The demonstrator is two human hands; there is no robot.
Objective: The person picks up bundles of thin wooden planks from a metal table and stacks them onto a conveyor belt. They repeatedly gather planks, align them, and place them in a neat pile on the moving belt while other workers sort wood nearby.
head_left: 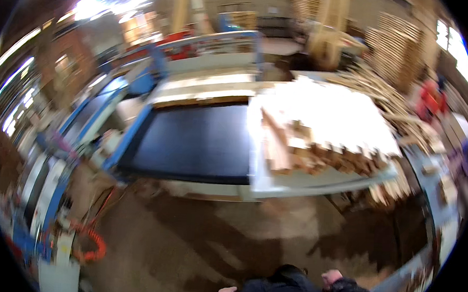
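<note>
My left hand (229, 291) hangs low at the bottom edge, below a dark sleeve, over the brown floor and touching nothing that I can see. My right hand (332, 277) is a little higher on the right, beside my dark and blue jacket. Both are small and smeared by motion, so their fingers do not read clearly. Ahead of them, apart from both hands, a pile of wooden strips (321, 116) lies on a pale metal table (306, 187), its cut ends facing me. A black conveyor belt (197, 138) in a blue frame adjoins that table on the left.
Loose wooden slats (376, 93) lie heaped behind the pile, near a tall stack of boards (393, 43). A person in red (430, 99) is at the far right. An orange coiled hose (95, 247) hangs at the left machine. A grey metal frame (430, 182) runs along the right.
</note>
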